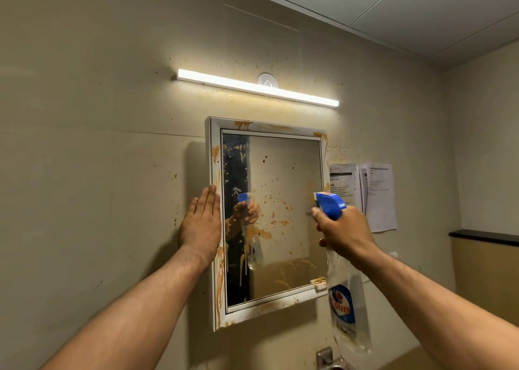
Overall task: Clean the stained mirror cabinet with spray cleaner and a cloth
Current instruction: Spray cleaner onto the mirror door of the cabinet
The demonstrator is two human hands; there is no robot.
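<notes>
The right hand (pixel 341 233) grips the neck of the spray bottle (pixel 346 310), fingers curled round it below the blue trigger head (pixel 329 203). The forefinger sits at the trigger. The nozzle faces the mirror glass (pixel 289 178) near its right edge. The clear bottle body hangs below the fist, in front of the lower right corner of the mirror cabinet (pixel 266 308). The left hand (pixel 202 223) holds nothing: its fingers are straight and together, and the palm lies flat along the cabinet's left edge, apparently bracing it. Orange-brown stains (pixel 259 233) cover the glass, run down the left frame member and collect along the bottom edge. Spatter also marks the wall around the cabinet and below the light bar (pixel 258 87). Paper sheets (pixel 377 195) hang on the wall just beside the cabinet's right edge. No cloth is in view. Hazards from this position:

- Spray released this close to the right edge may drift past the frame and wet the paper sheets.
- With no cloth at hand, loosened residue is likely to run down the glass and drip from the bottom edge towards the tap fitting (pixel 325 356).
- Spray aimed upward risks reaching the lit fitting.
- If the left hand lets go, pressure on the glass could shift the door.
</notes>
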